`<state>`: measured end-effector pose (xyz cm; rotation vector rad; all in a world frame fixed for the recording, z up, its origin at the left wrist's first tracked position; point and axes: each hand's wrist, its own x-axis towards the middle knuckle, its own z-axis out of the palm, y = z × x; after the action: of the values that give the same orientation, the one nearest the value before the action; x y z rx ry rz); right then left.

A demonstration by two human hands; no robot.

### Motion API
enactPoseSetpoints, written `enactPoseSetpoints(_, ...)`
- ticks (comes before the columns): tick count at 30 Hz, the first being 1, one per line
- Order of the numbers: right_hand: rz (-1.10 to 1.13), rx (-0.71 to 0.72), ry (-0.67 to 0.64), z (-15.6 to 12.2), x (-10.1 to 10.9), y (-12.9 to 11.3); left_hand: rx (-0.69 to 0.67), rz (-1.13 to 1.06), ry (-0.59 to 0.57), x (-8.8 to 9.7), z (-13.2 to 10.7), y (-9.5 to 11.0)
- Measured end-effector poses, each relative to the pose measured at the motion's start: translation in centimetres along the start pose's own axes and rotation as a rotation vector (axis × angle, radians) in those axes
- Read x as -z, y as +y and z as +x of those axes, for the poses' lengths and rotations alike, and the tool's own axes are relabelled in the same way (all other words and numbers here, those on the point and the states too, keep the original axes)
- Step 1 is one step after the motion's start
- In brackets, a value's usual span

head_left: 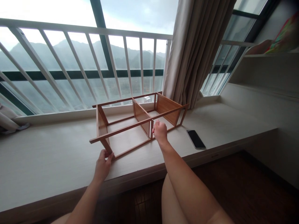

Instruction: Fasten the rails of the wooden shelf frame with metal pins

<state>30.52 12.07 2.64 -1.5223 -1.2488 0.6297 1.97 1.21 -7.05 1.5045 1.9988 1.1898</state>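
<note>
A brown wooden shelf frame point(121, 127) lies on its side on the pale window ledge, with three panels set across it. At its near left corner my left hand point(102, 163) is closed, thumb and fingers around the end of the lower rail. My right hand point(160, 130) is closed in front of the middle panel point(142, 115), just below the upper near rail. A thin, light-coloured tool, perhaps a hex key, pokes out of its fingers against that rail; most of it is hidden in the fist.
To the right of the frame a dark-screened phone point(196, 139) lies on the window ledge point(53, 161). Behind stand a white railing point(140, 68) and a beige curtain point(193, 46), which hangs close to the frame's far right end. The ledge's front edge drops to a dark floor point(245, 186).
</note>
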Motion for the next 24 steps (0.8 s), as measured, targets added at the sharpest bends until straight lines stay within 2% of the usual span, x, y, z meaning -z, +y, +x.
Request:
enactPoseSetpoints(9,-0.345,0.138,-0.019,0.1,1.8,-0.7,-0.027,0.056,0.017,-0.2,0.2,-0.6)
enactPoseSetpoints(13,-0.437,0.119,-0.029,-0.1,2.7,-0.9,-0.026,0.055,0.025,-0.3,0.4,-0.8)
enactPoseSetpoints(24,-0.341,0.029,-0.026,-0.7,1.6,-1.5,-0.012,0.015,0.006,-0.4,0.4,-1.1)
